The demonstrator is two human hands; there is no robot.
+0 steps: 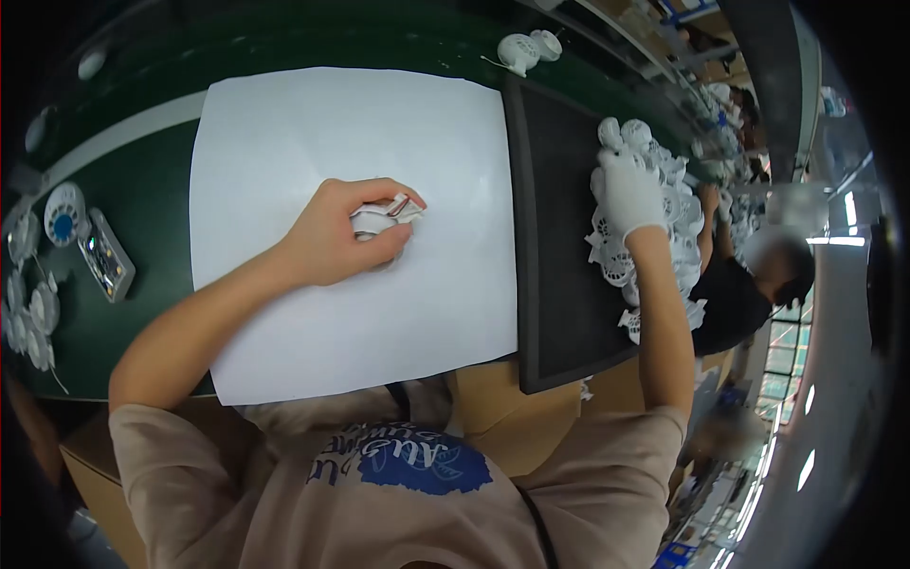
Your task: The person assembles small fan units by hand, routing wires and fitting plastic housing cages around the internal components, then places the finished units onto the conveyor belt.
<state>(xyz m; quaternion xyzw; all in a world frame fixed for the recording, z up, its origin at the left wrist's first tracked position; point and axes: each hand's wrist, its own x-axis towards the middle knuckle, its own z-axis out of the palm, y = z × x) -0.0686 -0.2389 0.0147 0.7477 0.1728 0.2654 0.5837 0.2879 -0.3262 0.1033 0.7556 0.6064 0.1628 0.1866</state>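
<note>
Head view. The bare left hand [332, 237] is at the centre of the frame, above a smooth white rectangular sheet [445, 313] on the dark green desk [156, 180]. Its fingers and thumb close around a small, rounded white plastic piece [373, 223] with crumpled, pale paper-like tabs [406, 208] projecting near the fingertips.

The right hand [633, 194], in a white glove, rests on a heap of round, slotted white plastic pieces [675, 204] in a flat black tray [569, 237] at the right of the frame; whether it pinches one cannot be told.

Assessment: the held piece is probably light and stiff, its smooth shell likely slippery. The tabs appear soft and liable to tear. Recommended hold: opposite sides of the rim, clear of the tabs.
</note>
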